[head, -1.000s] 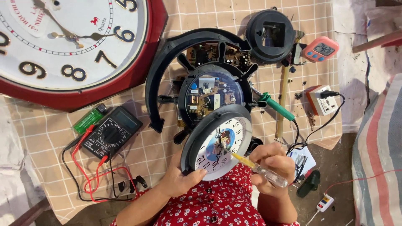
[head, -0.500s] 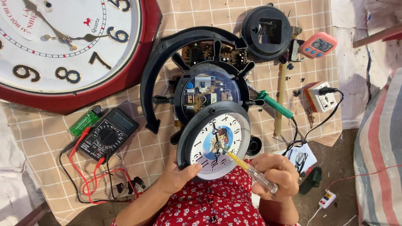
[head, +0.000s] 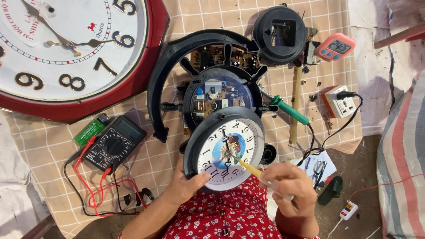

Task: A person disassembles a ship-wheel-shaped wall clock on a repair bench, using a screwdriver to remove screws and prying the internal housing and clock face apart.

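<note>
My left hand [head: 188, 186] grips the lower left rim of a small round clock [head: 224, 148] with a black frame, white dial and a blue picture in the middle. My right hand [head: 290, 186] holds a yellow-shafted screwdriver [head: 250, 169] whose tip touches the dial near its centre. Just behind the small clock lies a black ship-wheel clock case [head: 219, 95] with its circuit board exposed.
A large red-framed wall clock [head: 66, 53] fills the upper left. A black multimeter [head: 114, 142] with red leads and a green lighter [head: 90, 131] lie at left. A green-handled soldering iron [head: 290, 110], round black back cover [head: 280, 34], pink timer [head: 335, 46] and white socket [head: 338, 102] sit at right on a checked cloth.
The view has shifted slightly. My right hand has drawn down and toward me while the screwdriver tip stays on the dial centre. My left hand still holds the rim.
</note>
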